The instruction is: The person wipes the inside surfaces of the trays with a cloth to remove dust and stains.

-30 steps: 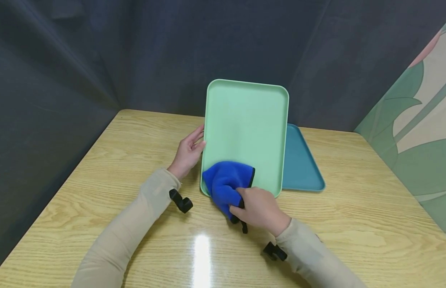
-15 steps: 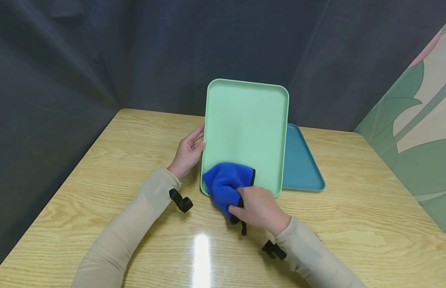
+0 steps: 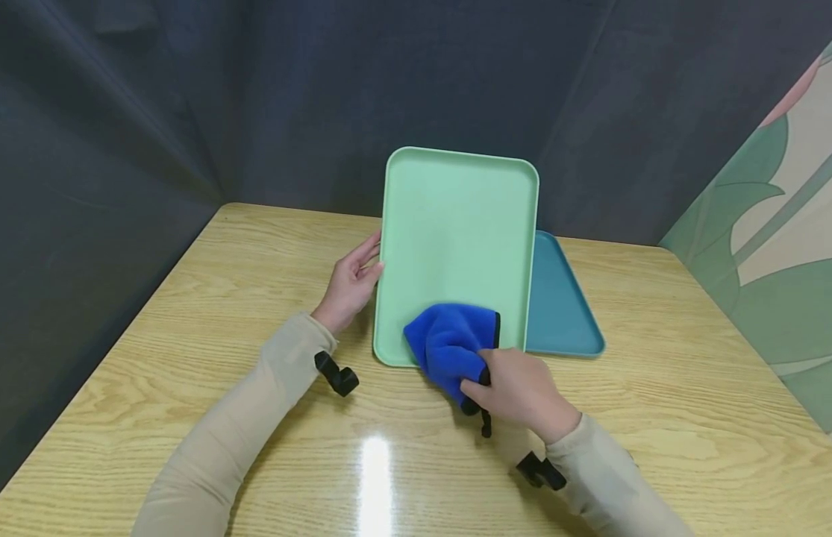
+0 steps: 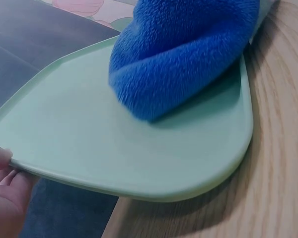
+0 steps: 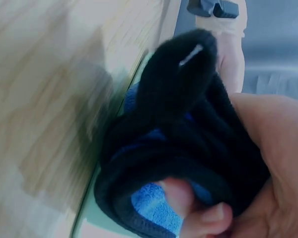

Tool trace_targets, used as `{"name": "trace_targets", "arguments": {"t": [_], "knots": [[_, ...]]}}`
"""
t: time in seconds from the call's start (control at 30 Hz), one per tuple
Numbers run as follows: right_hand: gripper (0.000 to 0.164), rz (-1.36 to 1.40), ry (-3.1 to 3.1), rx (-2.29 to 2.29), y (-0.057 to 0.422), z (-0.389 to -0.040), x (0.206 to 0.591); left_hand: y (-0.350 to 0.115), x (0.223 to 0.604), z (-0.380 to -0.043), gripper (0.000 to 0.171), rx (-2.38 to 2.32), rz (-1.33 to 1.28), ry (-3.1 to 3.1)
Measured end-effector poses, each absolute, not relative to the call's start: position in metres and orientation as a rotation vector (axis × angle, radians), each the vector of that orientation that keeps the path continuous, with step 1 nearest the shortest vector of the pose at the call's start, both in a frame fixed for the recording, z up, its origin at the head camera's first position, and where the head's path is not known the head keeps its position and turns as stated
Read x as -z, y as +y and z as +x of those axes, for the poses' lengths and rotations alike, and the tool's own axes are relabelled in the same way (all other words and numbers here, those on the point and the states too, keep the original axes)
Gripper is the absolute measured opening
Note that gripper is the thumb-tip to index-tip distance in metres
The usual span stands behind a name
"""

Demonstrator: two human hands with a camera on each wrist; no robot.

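A light green tray (image 3: pixel 459 231) stands tilted up on its short edge, its inner face toward me. My left hand (image 3: pixel 348 287) grips the tray's left rim, thumb in front and fingers behind; the left wrist view shows this pinch at the rim. In my right hand (image 3: pixel 519 388) is a bunched blue cloth (image 3: pixel 452 339) with black edging and a small black loop. The cloth lies against the lower part of the tray, toward its right side. Fingertips curl into the cloth's folds in the right wrist view.
Behind the green tray, a teal tray (image 3: pixel 563 306) lies on the wooden table (image 3: pixel 657 388), partly hidden. A dark curtain (image 3: pixel 308 97) hangs beyond the table's back edge. At the right is a leaf-patterned panel (image 3: pixel 785 246).
My right hand and the blue cloth have moved right across the bottom of the green tray, uncovering its lower left corner. My left hand and both trays have stayed in place.
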State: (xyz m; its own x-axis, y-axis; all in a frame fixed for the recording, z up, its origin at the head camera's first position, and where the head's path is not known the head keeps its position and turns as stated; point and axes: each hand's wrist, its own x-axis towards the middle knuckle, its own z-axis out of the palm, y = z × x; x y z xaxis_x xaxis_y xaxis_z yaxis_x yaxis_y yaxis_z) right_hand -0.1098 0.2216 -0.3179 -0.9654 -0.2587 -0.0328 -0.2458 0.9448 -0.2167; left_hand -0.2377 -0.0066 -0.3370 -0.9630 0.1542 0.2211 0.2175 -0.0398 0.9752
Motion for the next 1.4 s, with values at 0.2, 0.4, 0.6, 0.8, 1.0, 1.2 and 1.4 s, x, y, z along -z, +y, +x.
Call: {"name": "trace_targets", "arguments": {"t": [0.2,0.4,0.6,0.8,1.0,1.2,1.4], "knots": [[0.029,-0.328,3.057,0.323,0.241,-0.107,0.317,-0.007,0.337,-0.237,0.054,2.207,-0.418,-2.142],[0.029,-0.280,3.051,0.332,0.254,-0.105,0.316,-0.007,0.336,-0.238,0.053,2.214,-0.423,-2.138],[0.029,-0.322,3.074,0.338,0.252,-0.105,0.315,-0.007,0.336,-0.238,0.053,2.222,-0.406,-2.151],[0.026,-0.398,3.073,0.329,0.243,-0.107,0.316,-0.007,0.336,-0.238,0.053,2.218,-0.404,-2.159],[0.027,-0.455,3.046,0.364,0.227,-0.109,0.320,-0.007,0.335,-0.237,0.054,2.216,-0.397,-2.160],[0.031,-0.539,3.025,0.372,0.209,-0.111,0.322,-0.006,0.335,-0.237,0.055,2.195,-0.403,-2.155],[0.031,-0.613,3.003,0.373,0.191,-0.114,0.322,-0.006,0.335,-0.236,0.054,2.193,-0.410,-2.141]]}}
